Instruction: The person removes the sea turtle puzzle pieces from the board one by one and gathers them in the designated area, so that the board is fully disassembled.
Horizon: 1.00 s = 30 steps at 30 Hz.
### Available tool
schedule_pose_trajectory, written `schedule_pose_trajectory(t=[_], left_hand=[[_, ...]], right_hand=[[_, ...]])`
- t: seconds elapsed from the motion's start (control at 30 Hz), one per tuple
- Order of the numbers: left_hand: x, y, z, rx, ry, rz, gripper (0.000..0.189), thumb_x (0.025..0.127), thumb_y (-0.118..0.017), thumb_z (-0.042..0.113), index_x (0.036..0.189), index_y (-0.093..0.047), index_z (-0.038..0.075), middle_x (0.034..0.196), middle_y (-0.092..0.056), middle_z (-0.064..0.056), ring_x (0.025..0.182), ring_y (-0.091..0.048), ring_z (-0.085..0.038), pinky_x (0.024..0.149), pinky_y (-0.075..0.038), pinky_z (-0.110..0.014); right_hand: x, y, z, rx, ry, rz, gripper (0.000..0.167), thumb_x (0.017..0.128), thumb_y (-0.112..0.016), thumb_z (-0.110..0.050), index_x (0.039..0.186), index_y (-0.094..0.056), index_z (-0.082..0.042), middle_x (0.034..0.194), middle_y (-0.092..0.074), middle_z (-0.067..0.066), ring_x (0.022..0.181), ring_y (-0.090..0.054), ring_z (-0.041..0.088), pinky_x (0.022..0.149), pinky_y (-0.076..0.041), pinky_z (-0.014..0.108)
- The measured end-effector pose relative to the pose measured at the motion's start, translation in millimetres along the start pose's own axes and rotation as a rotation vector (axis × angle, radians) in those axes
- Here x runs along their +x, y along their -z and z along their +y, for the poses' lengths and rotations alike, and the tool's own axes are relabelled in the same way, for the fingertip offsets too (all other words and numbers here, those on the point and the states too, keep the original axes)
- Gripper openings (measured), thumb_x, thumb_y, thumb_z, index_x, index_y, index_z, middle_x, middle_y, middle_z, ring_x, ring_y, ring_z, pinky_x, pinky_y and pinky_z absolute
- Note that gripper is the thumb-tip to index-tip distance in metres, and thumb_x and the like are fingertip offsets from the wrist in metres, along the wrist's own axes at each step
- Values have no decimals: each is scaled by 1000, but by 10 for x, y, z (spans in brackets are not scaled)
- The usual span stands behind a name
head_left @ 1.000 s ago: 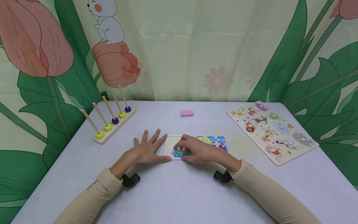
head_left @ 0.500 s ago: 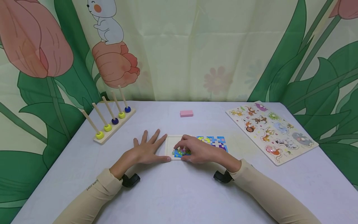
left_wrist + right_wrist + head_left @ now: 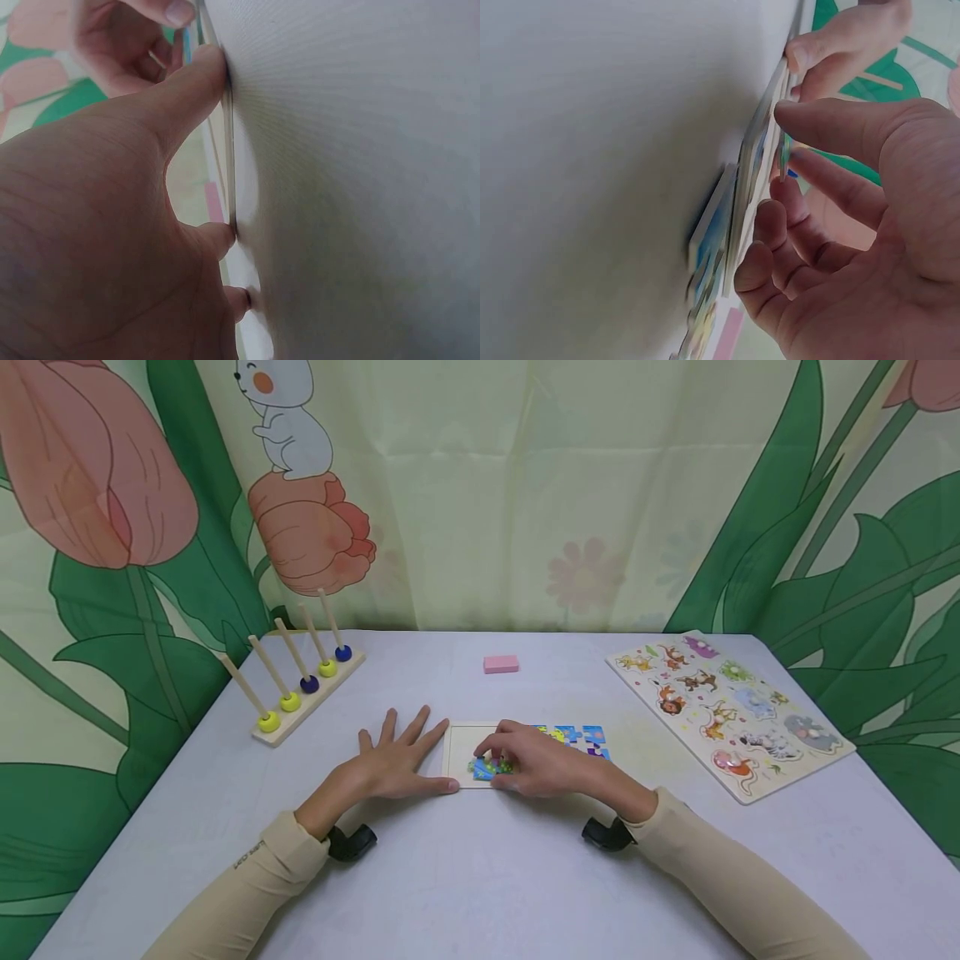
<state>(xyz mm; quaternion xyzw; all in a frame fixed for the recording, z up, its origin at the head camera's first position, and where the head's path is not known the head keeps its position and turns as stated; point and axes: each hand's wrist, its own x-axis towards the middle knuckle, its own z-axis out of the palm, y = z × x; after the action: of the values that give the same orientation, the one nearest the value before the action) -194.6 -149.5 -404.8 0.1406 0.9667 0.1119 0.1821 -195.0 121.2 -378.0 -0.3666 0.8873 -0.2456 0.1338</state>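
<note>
A shallow wooden puzzle tray (image 3: 463,741) lies flat on the table. My left hand (image 3: 386,768) spreads its fingers at the tray's left side, thumb at the near corner and index fingertip at the far one. In the left wrist view that thumb (image 3: 199,82) rests along the tray's edge. My right hand (image 3: 536,762) is over the tray's right part, thumb and fingers pinching a blue and green jigsaw piece (image 3: 487,768). Seen edge-on in the right wrist view, the thin piece (image 3: 785,154) stands between thumb and index finger. The hand hides part of the tray.
Several loose jigsaw pieces (image 3: 592,735) lie right of the tray. A peg stand (image 3: 311,697) with yellow and blue beads stands at the left. A pink block (image 3: 501,664) sits at the back, an animal puzzle board (image 3: 727,710) at the right.
My right hand has shifted slightly to the right, with the jigsaw piece moving along. My left hand has stayed in place.
</note>
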Motion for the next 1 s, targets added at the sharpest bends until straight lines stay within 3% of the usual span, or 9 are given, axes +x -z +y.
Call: schedule_pose_trajectory(t=[0.47, 0.7, 1.0], left_hand=[[-22, 8, 23, -13, -7, 0, 111, 83, -57, 90, 171, -14, 37, 182, 6, -3, 163, 14, -53, 118, -1, -88], [-113, 95, 100, -10, -19, 2, 106, 88, -59, 83, 171, -18, 32, 182, 0, -9, 162, 7, -58, 116, -2, -90], [-106, 105, 107, -3, -6, -3, 105, 89, -59, 81, 171, -17, 31, 182, 1, -9, 162, 7, -58, 116, -4, -90]], right_hand=[[-312, 143, 220, 12, -20, 62, 37, 97, -75, -18, 133, -73, -25, 108, -62, -1, 92, -57, 15, 81, -49, 27], [-512, 226, 338, 9, -49, 71, 37, 96, -75, -16, 132, -74, -26, 110, -62, 0, 92, -56, 15, 78, -49, 26], [-764, 292, 461, -7, -41, 75, 36, 95, -77, -14, 130, -74, -24, 107, -62, 0, 92, -53, 14, 77, -49, 26]])
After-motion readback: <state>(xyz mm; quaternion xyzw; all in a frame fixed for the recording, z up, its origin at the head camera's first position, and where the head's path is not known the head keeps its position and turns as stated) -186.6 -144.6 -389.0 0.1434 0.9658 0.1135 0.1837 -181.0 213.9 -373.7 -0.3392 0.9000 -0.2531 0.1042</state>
